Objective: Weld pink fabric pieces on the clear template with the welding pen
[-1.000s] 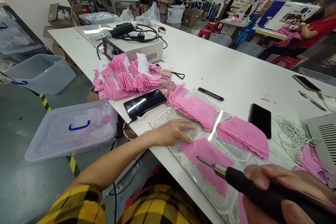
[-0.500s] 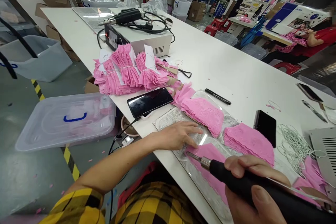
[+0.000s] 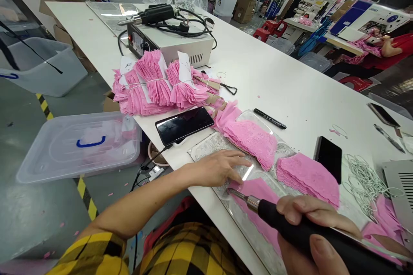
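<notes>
My right hand (image 3: 318, 227) is wrapped round a black hand tool (image 3: 290, 219) with a slim metal tip, like a soldering iron or ultrasonic welding pen. The tip touches the upper left corner of a flat pink fabric piece (image 3: 258, 197). My left hand (image 3: 222, 167) lies with its fingers spread on a clear plastic template (image 3: 248, 172), thumb beside that same corner. Two stacks of pink lace pieces, a farther stack (image 3: 251, 141) and a right stack (image 3: 308, 176), rest on the scratched board (image 3: 206, 148) just beyond my hands.
Tied pink bundles (image 3: 155, 84) sit ahead, by a control box (image 3: 180, 45) with a second tool (image 3: 158, 14) on it. Nearby are a phone (image 3: 183, 125), another phone (image 3: 328, 159), a marker (image 3: 269, 118) and tangled cord (image 3: 364, 184). A lidded bin (image 3: 80, 146) stands on the floor.
The view has shifted slightly. Both hands and the tool tip keep almost the same place on the pink piece.
</notes>
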`<state>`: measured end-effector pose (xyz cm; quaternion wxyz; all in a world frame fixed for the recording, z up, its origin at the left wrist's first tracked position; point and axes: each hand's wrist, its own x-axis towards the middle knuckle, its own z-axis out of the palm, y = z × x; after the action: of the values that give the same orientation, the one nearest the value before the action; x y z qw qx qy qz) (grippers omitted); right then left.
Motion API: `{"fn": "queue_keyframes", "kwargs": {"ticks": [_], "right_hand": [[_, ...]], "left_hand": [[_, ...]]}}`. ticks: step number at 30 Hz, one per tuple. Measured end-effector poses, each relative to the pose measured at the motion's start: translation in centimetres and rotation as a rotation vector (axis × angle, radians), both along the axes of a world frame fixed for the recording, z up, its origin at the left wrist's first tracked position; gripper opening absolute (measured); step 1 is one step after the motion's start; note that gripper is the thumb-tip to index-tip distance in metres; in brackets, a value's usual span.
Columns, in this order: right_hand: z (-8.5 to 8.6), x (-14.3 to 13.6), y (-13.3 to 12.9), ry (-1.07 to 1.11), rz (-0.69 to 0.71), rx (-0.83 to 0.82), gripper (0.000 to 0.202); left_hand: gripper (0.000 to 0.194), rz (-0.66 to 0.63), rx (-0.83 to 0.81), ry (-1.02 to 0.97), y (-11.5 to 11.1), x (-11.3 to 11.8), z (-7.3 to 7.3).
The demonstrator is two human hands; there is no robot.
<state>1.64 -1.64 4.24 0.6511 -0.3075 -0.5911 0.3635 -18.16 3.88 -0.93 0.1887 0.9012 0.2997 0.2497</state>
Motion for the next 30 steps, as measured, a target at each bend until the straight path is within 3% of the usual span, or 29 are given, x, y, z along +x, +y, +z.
{"fn": "queue_keyframes", "kwargs": {"ticks": [22, 30], "right_hand": [[0.05, -0.03, 0.0, 0.011, -0.018, 0.043, 0.012], [0.7, 0.21, 0.15, 0.032, -0.198, -0.042, 0.012]], "left_hand": [[0.045, -0.003, 0.001, -0.079, 0.05, -0.05, -0.31], [0.053, 0.0, -0.015, -0.131, 0.12, -0.23, -0.45]]}}
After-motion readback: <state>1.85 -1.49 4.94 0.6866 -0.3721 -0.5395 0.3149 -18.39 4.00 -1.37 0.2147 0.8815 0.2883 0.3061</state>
